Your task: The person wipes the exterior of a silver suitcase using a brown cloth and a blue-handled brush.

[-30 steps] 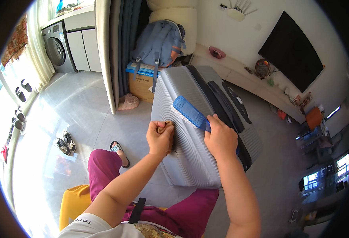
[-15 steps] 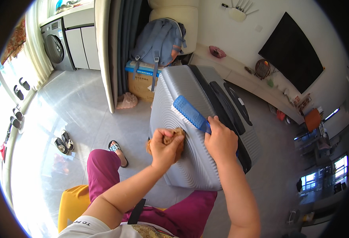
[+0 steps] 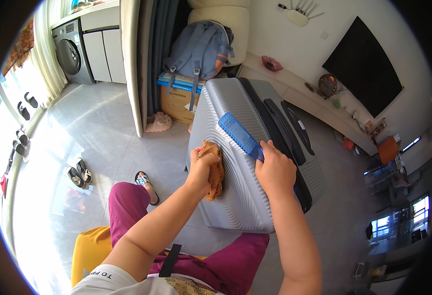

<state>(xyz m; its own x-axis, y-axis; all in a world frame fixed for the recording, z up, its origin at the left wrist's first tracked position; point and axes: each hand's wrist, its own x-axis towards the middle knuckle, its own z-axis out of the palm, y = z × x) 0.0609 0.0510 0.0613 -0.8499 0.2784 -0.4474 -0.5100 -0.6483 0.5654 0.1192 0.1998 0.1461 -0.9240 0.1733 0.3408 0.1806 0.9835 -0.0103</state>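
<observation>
A grey ribbed hard-shell suitcase [image 3: 243, 201] stands tilted in front of my knees, its black middle band and side handle turned to the right. My left hand [image 3: 200, 171] is closed around a crumpled brown cloth [image 3: 217, 174], which lies against the suitcase's ribbed face. In my right hand [image 3: 276, 169] is the handle of a blue scrub brush [image 3: 238, 133] with pale bristles along its left side. The brush head slants up and left over the ribbed face; whether the bristles touch it I cannot tell. My right hand is by the suitcase's edge.
A blue-grey backpack [image 3: 199, 49] rests on a cardboard box [image 3: 176, 104] beyond the suitcase. Pink slippers [image 3: 159, 123] lie beside the box. Dark shoes [image 3: 80, 172] sit on the tiled floor at left. A low white cabinet [image 3: 294, 96] runs along the right wall under a television [image 3: 363, 66].
My left hand has turned and shifted slightly up, with more of the brown cloth now showing along the suitcase. My right hand and the brush have moved only a little.
</observation>
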